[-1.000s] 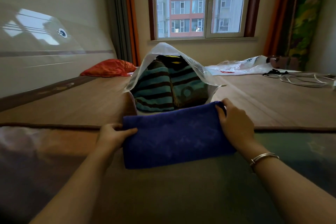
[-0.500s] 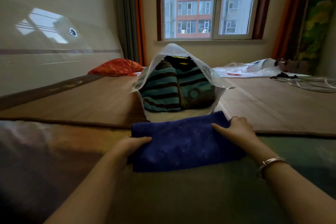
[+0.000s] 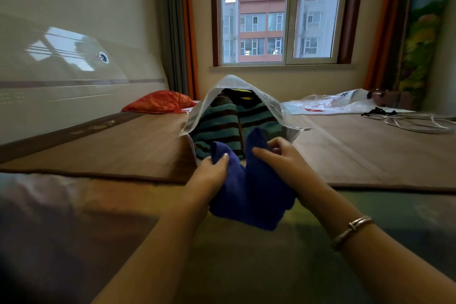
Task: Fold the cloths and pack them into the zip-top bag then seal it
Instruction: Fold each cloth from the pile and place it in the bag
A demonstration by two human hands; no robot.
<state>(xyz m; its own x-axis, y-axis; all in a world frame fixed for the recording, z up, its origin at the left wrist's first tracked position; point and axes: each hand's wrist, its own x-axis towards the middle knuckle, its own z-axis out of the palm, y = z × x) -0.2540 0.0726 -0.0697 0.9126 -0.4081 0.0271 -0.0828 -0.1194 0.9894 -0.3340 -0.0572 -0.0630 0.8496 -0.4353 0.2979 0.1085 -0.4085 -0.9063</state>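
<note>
Brown mat (image 3: 357, 155), both hands (image 3: 212, 175) (image 3: 283, 158) gripping blue cloth (image 3: 256, 192), fingers curled, before open bag (image 3: 278, 111)

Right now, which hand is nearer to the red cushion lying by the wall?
Left. The left hand grips the blue cloth on the side toward the red cushion; the right hand holds the cloth's other end, farther from it.

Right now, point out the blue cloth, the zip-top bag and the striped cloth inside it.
blue cloth (image 3: 256, 195): head view, its bunched middle between the hands.
zip-top bag (image 3: 234, 81): head view, raised upper lip of its mouth.
striped cloth (image 3: 217, 123): head view, its left folded stack.
</note>
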